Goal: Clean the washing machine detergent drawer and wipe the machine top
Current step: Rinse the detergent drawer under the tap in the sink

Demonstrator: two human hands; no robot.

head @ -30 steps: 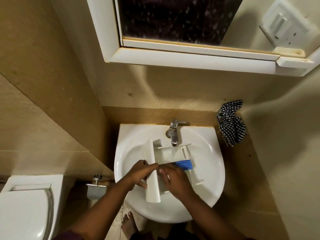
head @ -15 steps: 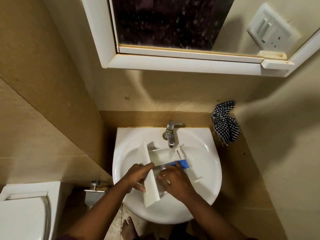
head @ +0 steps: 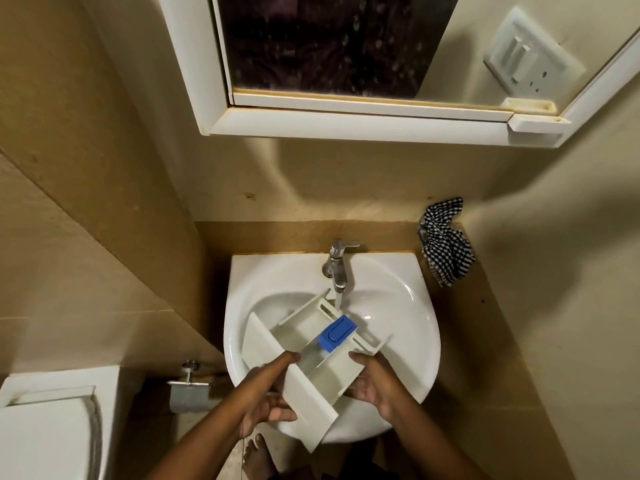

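You stood in a small tan-walled bathroom, with a white sink (head: 415, 358) at the center of the frame and a white-framed mirror cabinet (head: 346, 126) along the top. A chrome tap (head: 337, 265) sat at the back edge of the basin, and a thin stream of water ran from its spout onto the far end of the detergent drawer (head: 311, 344). You held that white drawer over the bowl, turned diagonally, its broad front panel pointing toward the lower middle of the frame and its blue insert (head: 336, 332) sitting just below the spout. Your left hand (head: 266, 400) gripped the front panel, one finger stretched along its upper edge and the others curled beneath it. Your right hand (head: 375, 384) cupped the drawer's right side from underneath, thumb up against the wall, fingers wrapped under. A black-and-white checked cloth (head: 445, 244) hung on the wall to the right of the sink. A toilet (head: 45, 431) filled the lower left corner, a paper holder (head: 190, 393) beside it, and a bare foot (head: 258, 459) showed on the floor below the basin.
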